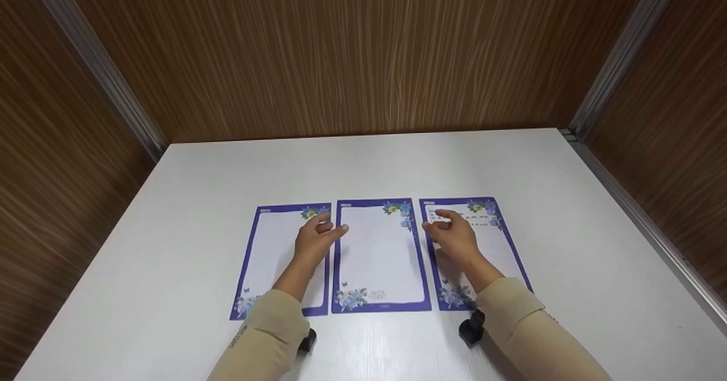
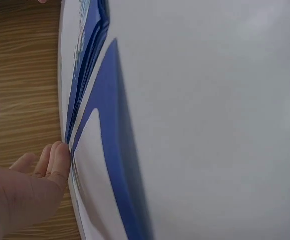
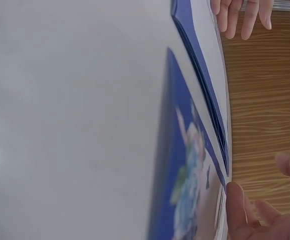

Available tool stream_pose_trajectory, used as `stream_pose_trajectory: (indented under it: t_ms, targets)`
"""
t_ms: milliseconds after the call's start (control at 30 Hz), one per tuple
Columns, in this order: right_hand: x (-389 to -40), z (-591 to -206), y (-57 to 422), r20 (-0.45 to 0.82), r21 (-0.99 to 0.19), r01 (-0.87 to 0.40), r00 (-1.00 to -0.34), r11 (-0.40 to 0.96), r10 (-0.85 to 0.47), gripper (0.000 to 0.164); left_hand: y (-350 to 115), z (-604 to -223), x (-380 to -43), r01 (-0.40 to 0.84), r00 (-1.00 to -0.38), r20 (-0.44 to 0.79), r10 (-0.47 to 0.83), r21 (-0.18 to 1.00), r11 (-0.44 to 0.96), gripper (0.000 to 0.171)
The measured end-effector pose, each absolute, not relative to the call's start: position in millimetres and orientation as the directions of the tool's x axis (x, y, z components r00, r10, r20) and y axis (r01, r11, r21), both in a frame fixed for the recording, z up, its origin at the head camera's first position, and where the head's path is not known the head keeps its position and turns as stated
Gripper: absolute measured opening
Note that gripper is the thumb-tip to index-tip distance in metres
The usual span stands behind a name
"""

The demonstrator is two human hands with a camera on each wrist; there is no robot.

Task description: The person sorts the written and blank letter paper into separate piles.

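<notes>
Three portrait sheets of flower-printed paper with purple borders lie side by side on the white table. My left hand point(image 1: 318, 239) is over the inner edge of the left sheet point(image 1: 272, 250), thumb pointing toward the middle sheet point(image 1: 377, 245). Over the upper left part of the right sheet point(image 1: 494, 250) is my right hand point(image 1: 457, 239), its fingers loosely bent. Neither hand has anything between its fingers. Lines of writing show near the top of the right sheet. In the left wrist view, the middle paper point(image 2: 89, 60) has several layered edges, like a stack.
The white table point(image 1: 363, 171) reaches back to a wood-grain panel point(image 1: 341, 57). More wood panels with metal strips point(image 1: 96, 51) stand at both sides. Small black devices point(image 1: 471, 329) sit at the wrists, below beige sleeves point(image 1: 272, 330).
</notes>
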State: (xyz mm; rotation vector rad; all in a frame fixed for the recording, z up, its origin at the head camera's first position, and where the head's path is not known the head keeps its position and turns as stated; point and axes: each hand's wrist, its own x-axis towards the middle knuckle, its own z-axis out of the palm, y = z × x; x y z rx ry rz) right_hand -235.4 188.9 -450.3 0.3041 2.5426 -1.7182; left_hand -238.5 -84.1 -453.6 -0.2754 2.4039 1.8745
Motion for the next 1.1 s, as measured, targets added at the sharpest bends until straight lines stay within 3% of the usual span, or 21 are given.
stream_pose_trajectory:
  t_ms: [1100]
  targets:
    - [-238.9,-455.2,175.8,-0.219,-0.911,0.24,-0.97,0.335,0.102,0.058,-90.3,-457.0,-240.7,-0.206,-0.978,-0.203,-0.038,0.969,0.135,0.06]
